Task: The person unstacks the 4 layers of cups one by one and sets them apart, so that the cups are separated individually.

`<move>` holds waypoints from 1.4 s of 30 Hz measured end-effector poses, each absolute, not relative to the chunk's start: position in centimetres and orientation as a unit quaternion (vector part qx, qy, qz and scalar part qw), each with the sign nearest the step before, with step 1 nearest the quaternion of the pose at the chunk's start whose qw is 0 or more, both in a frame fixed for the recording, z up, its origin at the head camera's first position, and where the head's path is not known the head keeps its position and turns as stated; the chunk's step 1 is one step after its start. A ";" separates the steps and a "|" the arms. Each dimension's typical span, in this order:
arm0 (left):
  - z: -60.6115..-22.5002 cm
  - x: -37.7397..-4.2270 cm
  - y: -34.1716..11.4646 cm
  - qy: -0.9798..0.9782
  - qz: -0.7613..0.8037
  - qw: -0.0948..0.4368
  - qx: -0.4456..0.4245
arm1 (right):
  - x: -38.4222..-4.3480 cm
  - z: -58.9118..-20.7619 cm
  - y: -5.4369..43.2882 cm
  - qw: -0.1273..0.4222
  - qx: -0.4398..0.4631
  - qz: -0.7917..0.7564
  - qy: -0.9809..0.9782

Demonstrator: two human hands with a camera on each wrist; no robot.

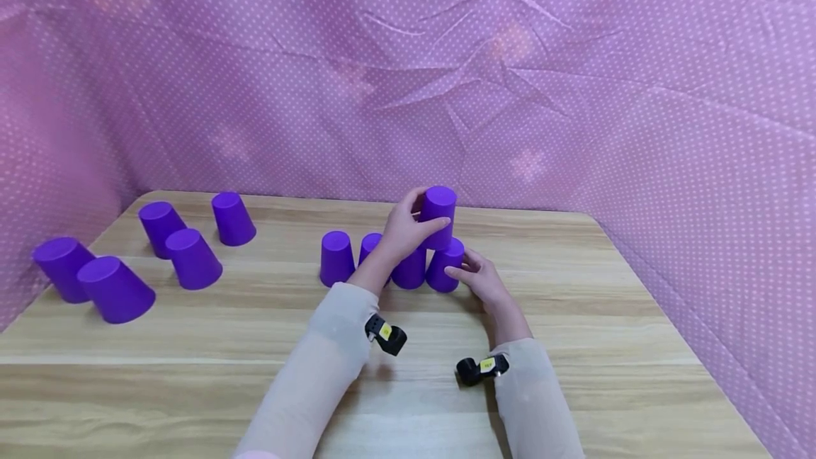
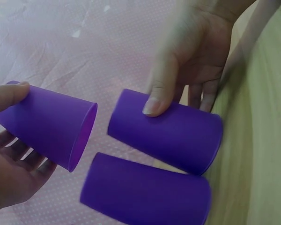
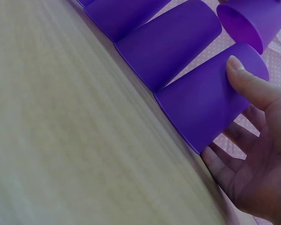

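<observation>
My left hand (image 1: 403, 231) grips a purple plastic cup (image 1: 441, 205), thumb on one side and fingers on the other. It hangs mouth down over the right end of a row of several upside-down purple cups (image 1: 336, 261). In the left wrist view a gap shows between the held cup (image 2: 47, 122) and the cups below. My right hand (image 1: 486, 282) holds the row's rightmost cup (image 1: 444, 269), which stands on the table. The right wrist view shows the thumb on that cup's side (image 3: 208, 96), near its top, with fingers behind. Its neighbour (image 3: 171, 44) touches it at the base.
On the table's left side several more purple cups stand upside down, spread apart, among them a near one (image 1: 117, 292) and a far one (image 1: 233, 219). The wooden table (image 1: 612, 346) meets a pink dotted cloth (image 1: 408, 91) behind and at both sides.
</observation>
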State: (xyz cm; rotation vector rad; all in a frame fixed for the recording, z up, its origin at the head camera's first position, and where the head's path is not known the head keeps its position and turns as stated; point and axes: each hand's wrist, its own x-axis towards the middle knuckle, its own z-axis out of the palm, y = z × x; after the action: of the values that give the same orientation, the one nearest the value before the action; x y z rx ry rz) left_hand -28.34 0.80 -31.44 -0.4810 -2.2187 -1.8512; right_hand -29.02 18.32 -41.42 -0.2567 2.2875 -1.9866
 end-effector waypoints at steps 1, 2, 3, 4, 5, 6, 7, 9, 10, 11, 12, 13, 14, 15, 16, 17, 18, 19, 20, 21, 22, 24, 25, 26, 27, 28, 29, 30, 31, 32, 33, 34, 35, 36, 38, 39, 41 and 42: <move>-31.3 -28.3 0.6 -0.753 -0.628 0.109 -0.163 | -29.0 -41.4 18.3 0.050 -0.082 -0.651 0.753; -31.2 -28.3 0.4 -0.751 -0.630 0.113 -0.162 | -29.0 -41.4 18.3 0.050 -0.080 -0.651 0.753; -31.0 -28.3 0.2 -0.751 -0.630 0.115 -0.160 | -29.0 -41.3 18.3 0.049 -0.080 -0.651 0.753; -30.9 -28.3 -0.1 -0.751 -0.630 0.118 -0.159 | -29.0 -41.3 18.3 0.050 -0.080 -0.651 0.754; -30.8 -28.3 -0.3 -0.751 -0.629 0.121 -0.157 | -29.0 -41.3 18.3 0.050 -0.079 -0.650 0.754; -30.7 -28.3 -0.6 -0.751 -0.629 0.124 -0.157 | -29.0 -41.3 18.3 0.050 -0.079 -0.649 0.755; -30.6 -28.3 -0.8 -0.751 -0.629 0.125 -0.157 | -29.0 -41.3 18.3 0.050 -0.077 -0.648 0.756; -30.4 -28.3 -1.4 -0.754 -0.626 0.126 -0.154 | -29.0 -41.3 18.3 0.051 -0.079 -0.646 0.757; -30.3 -28.3 -1.6 -0.755 -0.624 0.126 -0.154 | -29.0 -41.3 18.4 0.051 -0.079 -0.645 0.759; -30.2 -28.3 -1.9 -0.756 -0.623 0.126 -0.154 | -29.0 -41.4 18.4 0.051 -0.080 -0.644 0.759; -30.1 -28.2 -2.1 -0.757 -0.623 0.125 -0.153 | -29.0 -41.4 18.4 0.051 -0.080 -0.643 0.760; -30.0 -28.2 -2.4 -0.757 -0.622 0.126 -0.152 | -29.0 -41.4 18.5 0.050 -0.079 -0.644 0.760; -29.8 -28.2 -2.7 -0.759 -0.620 0.128 -0.151 | -29.0 -41.4 18.5 0.050 -0.079 -0.644 0.759; -29.7 -28.2 -2.9 -0.760 -0.618 0.130 -0.150 | -29.0 -41.4 18.5 0.051 -0.078 -0.645 0.759; -29.6 -28.2 -3.2 -0.760 -0.618 0.133 -0.150 | -29.0 -41.5 18.5 0.050 -0.075 -0.645 0.758; -29.5 -28.3 -3.5 -0.760 -0.618 0.136 -0.148 | -29.0 -41.5 18.5 0.050 -0.077 -0.645 0.759; -29.4 -28.3 -3.8 -0.760 -0.617 0.140 -0.147 | -29.0 -41.5 18.5 0.049 -0.075 -0.646 0.758; -29.3 -28.4 -4.1 -0.760 -0.617 0.146 -0.146 | -29.0 -41.5 18.5 0.048 -0.073 -0.647 0.758; -29.2 -28.4 -4.5 -0.760 -0.615 0.152 -0.145 | -29.0 -41.5 18.5 0.048 -0.073 -0.648 0.756; -29.1 -28.5 -4.8 -0.761 -0.613 0.156 -0.143 | -29.0 -41.5 18.4 0.048 -0.075 -0.649 0.755; -29.1 -28.6 -5.2 -0.761 -0.612 0.162 -0.144 | -29.0 -41.5 18.4 0.047 -0.077 -0.650 0.755; -28.9 -28.6 -6.0 -0.761 -0.609 0.171 -0.141 | -28.9 -41.5 18.4 0.047 -0.076 -0.652 0.753; -28.8 -28.7 -6.4 -0.761 -0.608 0.177 -0.140 | -28.9 -41.5 18.4 0.047 -0.077 -0.652 0.753; -28.8 -28.7 -6.8 -0.761 -0.608 0.180 -0.138 | -28.9 -41.5 18.4 0.048 -0.080 -0.652 0.752; -28.7 -28.7 -7.3 -0.761 -0.608 0.183 -0.134 | -28.9 -41.5 18.4 0.047 -0.082 -0.652 0.752; -28.6 -28.7 -7.7 -0.759 -0.610 0.188 -0.131 | -28.9 -41.4 18.4 0.046 -0.082 -0.652 0.752; -28.6 -28.7 -8.1 -0.758 -0.610 0.192 -0.125 | -28.8 -41.4 18.4 0.046 -0.082 -0.652 0.752; -28.5 -28.8 -8.6 -0.758 -0.611 0.198 -0.118 | -28.8 -41.4 18.4 0.045 -0.082 -0.652 0.752; -28.6 -28.8 -9.0 -0.757 -0.611 0.202 -0.111 | -28.8 -41.3 18.3 0.045 -0.082 -0.652 0.752; -28.6 -28.8 -9.4 -0.758 -0.610 0.205 -0.102 | -28.8 -41.3 18.3 0.046 -0.083 -0.651 0.753; -28.6 -28.9 -9.9 -0.759 -0.608 0.211 -0.093 | -28.7 -41.3 18.3 0.046 -0.083 -0.651 0.753; -28.7 -28.9 -10.3 -0.759 -0.609 0.215 -0.084 | -28.7 -41.3 18.4 0.046 -0.082 -0.651 0.754; -28.9 -28.9 -10.7 -0.759 -0.609 0.217 -0.074 | -28.7 -41.3 18.4 0.046 -0.080 -0.651 0.753; -29.0 -29.0 -11.0 -0.759 -0.609 0.219 -0.065 | -28.6 -41.3 18.4 0.045 -0.080 -0.650 0.754; -29.4 -29.0 -11.7 -0.758 -0.610 0.223 -0.050 | -28.6 -41.3 18.4 0.044 -0.079 -0.652 0.753; -29.5 -29.0 -12.0 -0.757 -0.612 0.226 -0.043 | -28.6 -41.3 18.4 0.044 -0.082 -0.652 0.753; -29.8 -29.0 -12.7 -0.754 -0.615 0.229 -0.031 | -28.6 -41.3 18.4 0.043 -0.086 -0.654 0.751; -29.9 -29.0 -13.0 -0.753 -0.616 0.231 -0.026 | -28.6 -41.3 18.4 0.042 -0.087 -0.654 0.750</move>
State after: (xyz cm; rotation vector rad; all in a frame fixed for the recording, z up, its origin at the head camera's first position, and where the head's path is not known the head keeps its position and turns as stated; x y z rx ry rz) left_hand -29.00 -12.98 -29.94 -0.0711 -2.0694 -1.6931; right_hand -28.58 18.39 -41.26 -0.2668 2.2953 -2.0010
